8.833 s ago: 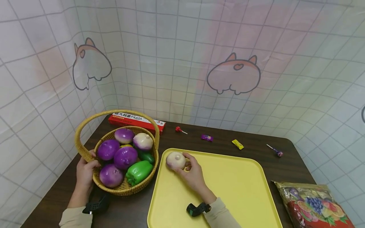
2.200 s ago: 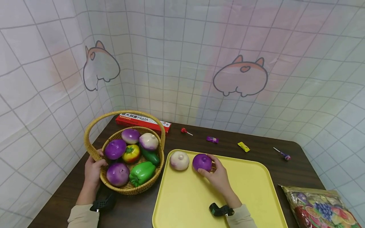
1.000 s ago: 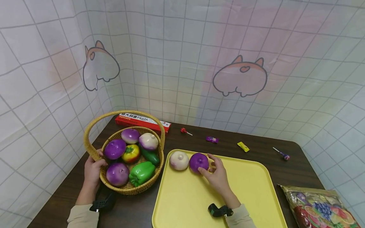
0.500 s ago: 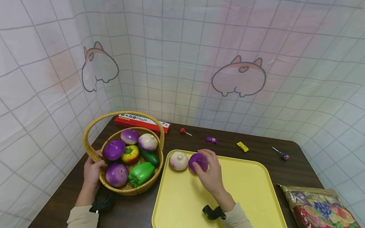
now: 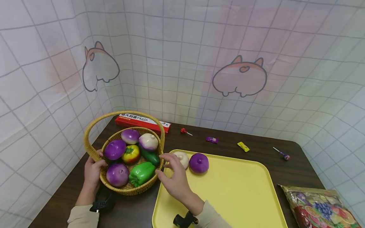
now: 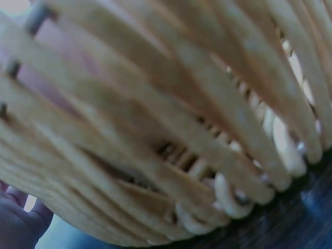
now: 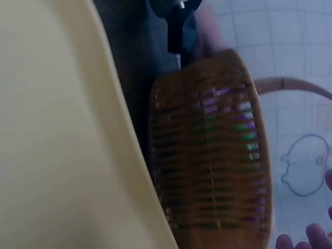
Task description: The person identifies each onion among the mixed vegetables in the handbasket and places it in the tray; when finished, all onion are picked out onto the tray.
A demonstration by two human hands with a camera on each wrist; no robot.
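My left hand (image 5: 92, 171) grips the rim of the wicker basket (image 5: 129, 191) beside the handle's left foot. Inside lie several purple and white toy onions (image 5: 118, 174), a green bell pepper (image 5: 142, 173), a dark green cucumber (image 5: 150, 157) and a yellow-red vegetable (image 5: 131, 153). My right hand (image 5: 177, 180) is at the basket's right rim, thumb and fingers spread apart, holding nothing. On the yellow tray (image 5: 228, 190), a purple onion (image 5: 199, 163) sits beside a white onion (image 5: 183, 159), which my right hand partly covers. The left wrist view shows the basket's woven wall (image 6: 155, 119) close up.
Behind the basket lies a red pasta box (image 5: 142, 122). A red lollipop (image 5: 185, 131), purple candy (image 5: 212, 139), yellow candy (image 5: 243, 146) and purple lollipop (image 5: 282, 154) line the table's back. A candy bag (image 5: 322, 207) lies right of the tray.
My right hand set the white onion, then the purple onion, on the tray. It slid the purple one left, released it, and moved left to the basket. My left hand kept its grip.
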